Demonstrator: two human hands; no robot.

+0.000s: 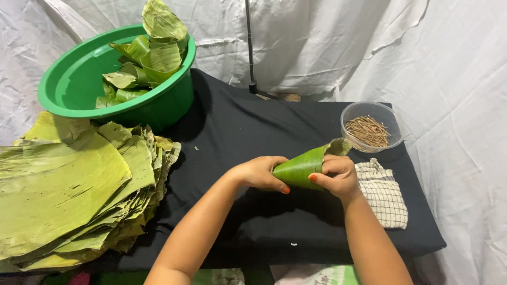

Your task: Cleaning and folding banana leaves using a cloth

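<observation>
Left hand clamped round the narrow end of a rolled green leaf cone, thumb pressed underneath. Right hand gripping the wider end, fingers curled over the top, thumb against the leaf's side. Cone held just above the black cloth-covered table, lying tilted, open mouth up toward the right. Just beside the right wrist, a folded checked cloth flat on the table. Beyond the cone's mouth, a clear bowl of thin brown sticks. Far left, a thick stack of flat leaves. Behind that, a green basin with folded leaf pieces piled inside.
</observation>
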